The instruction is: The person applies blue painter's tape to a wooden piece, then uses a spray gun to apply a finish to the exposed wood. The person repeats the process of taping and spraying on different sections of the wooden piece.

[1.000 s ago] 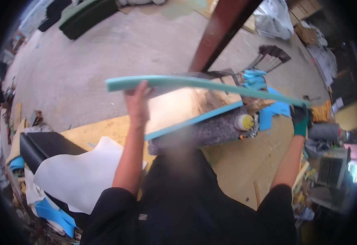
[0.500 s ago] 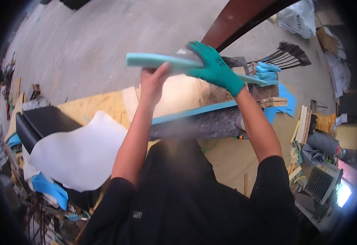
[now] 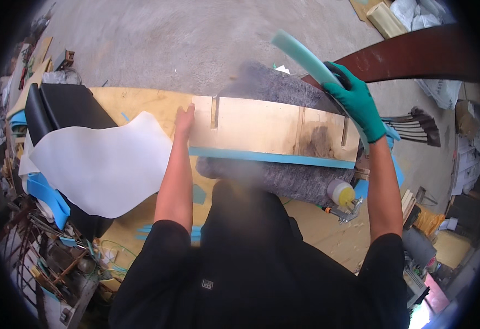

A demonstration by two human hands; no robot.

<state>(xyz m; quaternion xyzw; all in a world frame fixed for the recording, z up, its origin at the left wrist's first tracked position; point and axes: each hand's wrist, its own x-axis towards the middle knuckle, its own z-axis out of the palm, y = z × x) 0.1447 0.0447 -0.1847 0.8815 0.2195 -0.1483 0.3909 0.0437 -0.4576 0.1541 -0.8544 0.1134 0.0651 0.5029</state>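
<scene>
Gloved right hand (image 3: 355,98) grips a foam strip (image 3: 301,55), partly hiding it; left hand (image 3: 184,122) at the wooden board's left edge (image 3: 194,122), grasp unclear; open floor (image 3: 130,49) upper left.

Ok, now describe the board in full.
The board is long, pale and looks like wood, its face marked by a dark stain toward the right. A narrow slot is cut near each end. A blue strip, foam by its look, runs along its near edge. It lies left to right over a grey, fuzzy pad. The left grip is at its left end, seemingly holding it.
</scene>
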